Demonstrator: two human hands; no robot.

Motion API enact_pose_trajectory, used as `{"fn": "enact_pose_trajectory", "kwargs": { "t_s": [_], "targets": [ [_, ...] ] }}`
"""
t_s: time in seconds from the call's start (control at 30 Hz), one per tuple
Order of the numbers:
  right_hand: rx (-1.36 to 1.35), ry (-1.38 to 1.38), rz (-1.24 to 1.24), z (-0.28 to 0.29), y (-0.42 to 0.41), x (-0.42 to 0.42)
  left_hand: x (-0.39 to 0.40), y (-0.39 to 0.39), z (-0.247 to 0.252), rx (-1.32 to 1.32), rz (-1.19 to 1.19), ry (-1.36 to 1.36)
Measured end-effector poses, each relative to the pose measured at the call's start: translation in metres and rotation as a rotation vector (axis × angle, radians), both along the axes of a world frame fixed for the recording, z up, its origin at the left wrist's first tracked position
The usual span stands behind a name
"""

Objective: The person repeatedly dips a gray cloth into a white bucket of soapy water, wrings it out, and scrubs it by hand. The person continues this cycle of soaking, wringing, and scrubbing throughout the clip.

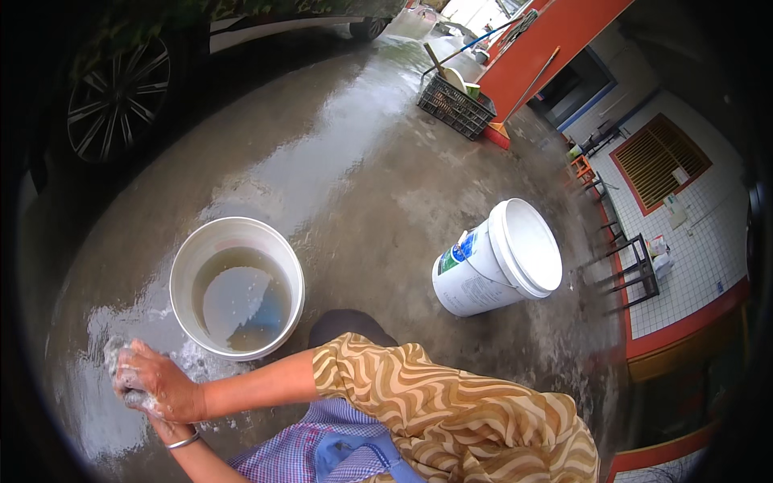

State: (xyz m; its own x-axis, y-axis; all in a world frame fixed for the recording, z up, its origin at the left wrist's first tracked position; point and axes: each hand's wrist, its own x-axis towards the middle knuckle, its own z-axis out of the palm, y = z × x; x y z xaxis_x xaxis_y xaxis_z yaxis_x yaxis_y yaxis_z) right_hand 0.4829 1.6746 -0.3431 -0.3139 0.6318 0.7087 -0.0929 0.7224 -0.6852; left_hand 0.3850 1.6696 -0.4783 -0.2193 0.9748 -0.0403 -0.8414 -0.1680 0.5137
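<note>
My right hand (pixel 163 383) is clenched around a foamy, wet, greyish-white cloth or sponge (pixel 115 353). Beneath it, my left hand (pixel 168 427), with a metal bangle at the wrist, is pressed against the same soapy bundle. Most of the left fingers are hidden behind the right hand. Suds coat the skin of both hands. Just beyond them and to the right stands a white plastic bucket (pixel 180 290) part-filled with murky water (pixel 232 302). Foam (pixel 199 362) lies on the wet concrete floor beside this bucket.
A second white bucket (pixel 477 271) with a wire handle stands to the right. A parked car's wheel (pixel 118 105) is at upper left. Farther back are a black plastic crate (pixel 456 107) and a broom (pixel 496 134) by a red pillar (pixel 555 42). Stools (pixel 643 271) line the tiled wall.
</note>
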Motion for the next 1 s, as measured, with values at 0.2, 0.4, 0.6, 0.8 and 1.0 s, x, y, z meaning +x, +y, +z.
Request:
{"fn": "enact_pose_trajectory", "kwargs": {
  "t_s": [0.2, 0.4, 0.6, 0.8, 1.0],
  "targets": [
    [-0.348, 0.003, -0.029, -0.001, 0.043, 0.014, 0.021, 0.002, 0.055, -0.285, 0.127, 0.003],
    [-0.518, 0.133, -0.04, -0.016, 0.037, 0.022, 0.047, 0.0, 0.095, -0.251, 0.115, -0.045],
    [-0.302, 0.098, -0.1, -0.023, 0.008, 0.0, 0.0, 0.015, 0.012, 0.079, 0.048, 0.074],
    [-0.46, 0.052, -0.235, -0.045, 0.053, 0.02, 0.05, 0.015, 0.085, -0.374, 0.317, -0.07],
    [-0.229, 0.105, -0.04, -0.002, 0.005, 0.009, 0.01, -0.006, 0.076, -0.095, 0.23, -0.234]
  ]
}}
